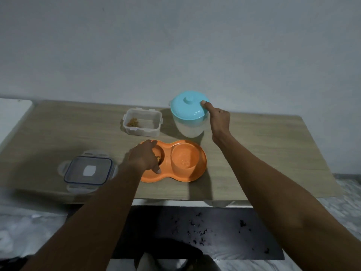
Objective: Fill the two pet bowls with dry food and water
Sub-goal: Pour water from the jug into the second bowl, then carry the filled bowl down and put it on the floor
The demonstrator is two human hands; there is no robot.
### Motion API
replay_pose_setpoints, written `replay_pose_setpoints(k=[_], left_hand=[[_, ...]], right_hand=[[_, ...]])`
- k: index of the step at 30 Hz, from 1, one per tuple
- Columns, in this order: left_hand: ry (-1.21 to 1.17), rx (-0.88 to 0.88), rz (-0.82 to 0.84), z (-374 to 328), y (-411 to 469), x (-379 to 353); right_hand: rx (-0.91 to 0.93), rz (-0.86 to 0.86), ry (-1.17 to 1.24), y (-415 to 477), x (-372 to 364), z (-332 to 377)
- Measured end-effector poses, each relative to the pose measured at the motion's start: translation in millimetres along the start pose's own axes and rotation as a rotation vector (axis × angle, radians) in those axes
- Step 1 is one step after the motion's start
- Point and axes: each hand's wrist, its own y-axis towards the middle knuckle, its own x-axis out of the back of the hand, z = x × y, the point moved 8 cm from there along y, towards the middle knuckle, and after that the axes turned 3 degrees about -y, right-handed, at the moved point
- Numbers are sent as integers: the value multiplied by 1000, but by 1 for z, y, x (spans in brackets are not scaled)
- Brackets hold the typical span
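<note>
Orange double bowl [175, 173]: left hand [143, 156] curled over its rim; right hand [219, 122] fingers wrap jug [188, 114].

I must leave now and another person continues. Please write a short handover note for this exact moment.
Left hand rests over the left well of the orange plastic double bowl; kibble lies there. Right hand grips the turquoise-lidded translucent jug, thumb on lid. Clear rectangular food box is nearly empty; its lid lies at left. Food looks done. The right well seems to hold water; check its level.
</note>
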Motion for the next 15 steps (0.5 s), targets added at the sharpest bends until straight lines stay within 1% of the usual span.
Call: replay_pose_setpoints(k=[5,11,15], left_hand=[[13,-47,-10,-1,3,-1],[43,-73,-1,-1,3,0],[48,-67,-10,-1,2,1]], right_hand=[[-94,56,10,20,-26,-10],[-127,28,42,35,-25,-16],[-120,33,1,40,-20,-16]])
